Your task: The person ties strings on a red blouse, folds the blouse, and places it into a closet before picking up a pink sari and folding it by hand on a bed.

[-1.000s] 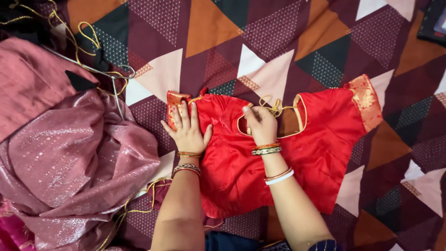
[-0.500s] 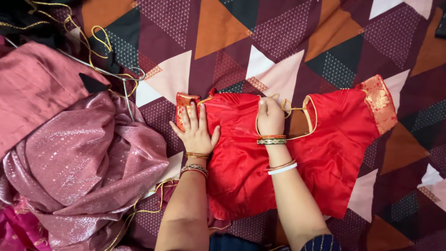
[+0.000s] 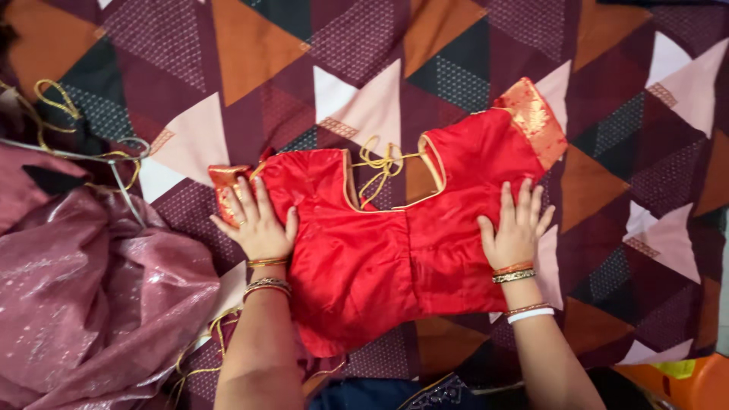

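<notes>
Red blouse (image 3: 380, 250) lies flat in the middle of the view, spread out on a bedsheet (image 3: 288, 76) patterned with maroon, orange, pink and dark green triangles. Its round neckline, edged in gold piping, faces up and away from the person, and a yellow tie cord (image 3: 376, 163) is bunched in the neck opening. Gold brocade bands finish both short sleeves, one at the upper right (image 3: 531, 121), one at the far left (image 3: 228, 190).

Left hand (image 3: 258, 220) presses down flat on the blouse's left shoulder, fingers spread and reaching onto the left sleeve band, gripping nothing. Right hand (image 3: 516, 228) does the same on the other side, palm down, fingers fanned wide over the right edge of the blouse just below the sleeve, gripping nothing either. Both wrists carry bangles, gold and red ones, with a white one (image 3: 530, 314) further up the right forearm.

Off to the left, well apart from the blouse, sits a crumpled heap of shiny pink cloth (image 3: 91, 304). A metal wire hanger (image 3: 114, 163) rests at its top edge, with loose gold cord (image 3: 53, 99) tangled around it. At the bottom right corner, a bit of something orange (image 3: 676, 383) peeks in.
</notes>
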